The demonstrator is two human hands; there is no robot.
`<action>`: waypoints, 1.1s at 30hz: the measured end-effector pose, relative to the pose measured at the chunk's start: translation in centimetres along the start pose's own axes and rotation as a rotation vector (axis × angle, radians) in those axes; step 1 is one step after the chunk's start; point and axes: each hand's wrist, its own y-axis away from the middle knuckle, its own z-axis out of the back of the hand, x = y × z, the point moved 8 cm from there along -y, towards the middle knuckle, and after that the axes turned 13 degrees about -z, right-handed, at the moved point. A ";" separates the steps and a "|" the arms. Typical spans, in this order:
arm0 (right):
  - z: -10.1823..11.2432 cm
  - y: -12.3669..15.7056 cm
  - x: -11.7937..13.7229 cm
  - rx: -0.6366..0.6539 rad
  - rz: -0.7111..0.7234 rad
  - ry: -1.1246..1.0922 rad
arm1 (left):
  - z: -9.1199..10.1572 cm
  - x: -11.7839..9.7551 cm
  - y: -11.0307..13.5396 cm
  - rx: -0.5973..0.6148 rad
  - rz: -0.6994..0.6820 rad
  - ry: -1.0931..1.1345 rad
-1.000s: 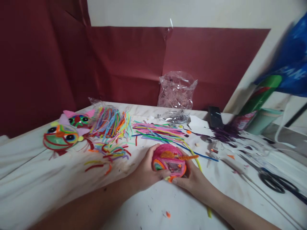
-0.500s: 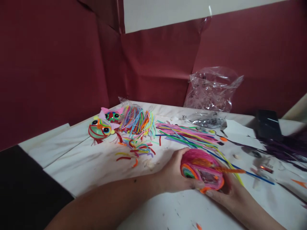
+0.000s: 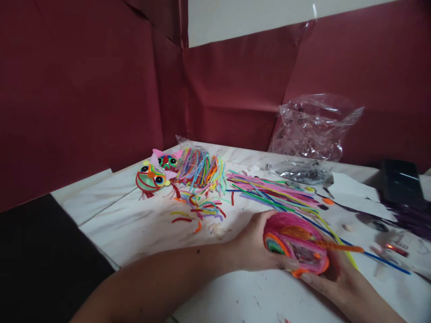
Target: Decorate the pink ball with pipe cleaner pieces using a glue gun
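Note:
Between my two hands is a rounded mask-like craft piece (image 3: 299, 229), covered in pink pipe cleaners with orange, green and blue curves at its left side. My left hand (image 3: 262, 244) grips its left edge, thumb along the lower front. On the other side my right hand (image 3: 332, 278) holds the lower right edge, its thumb by a small orange loop; its other fingers are mostly hidden. An orange pipe cleaner (image 3: 346, 246) sticks out to the right from the piece. Past it lies a long blue pipe cleaner (image 3: 387, 262).
Two finished-looking colourful masks (image 3: 150, 178) lie at the far left, beside a bag of pipe cleaners (image 3: 198, 168). Short cut bits (image 3: 202, 208) and a long bundle (image 3: 276, 188) spread in front. A clear plastic bag (image 3: 310, 130), white paper (image 3: 353, 186) and a dark box (image 3: 402, 181) sit farther back.
The whole view has shifted, so the table and things appear farther right. Both hands still hold the pink craft piece in nearly the same pose.

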 end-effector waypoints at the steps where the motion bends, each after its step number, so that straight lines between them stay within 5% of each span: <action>1: 0.0 0.0 0.0 -0.005 0.000 0.008 | 0.0 0.0 0.0 0.002 -0.003 -0.006; 33: -0.3 0.3 0.4 0.007 0.016 -0.005 | 0.4 0.5 0.0 0.031 -0.044 -0.111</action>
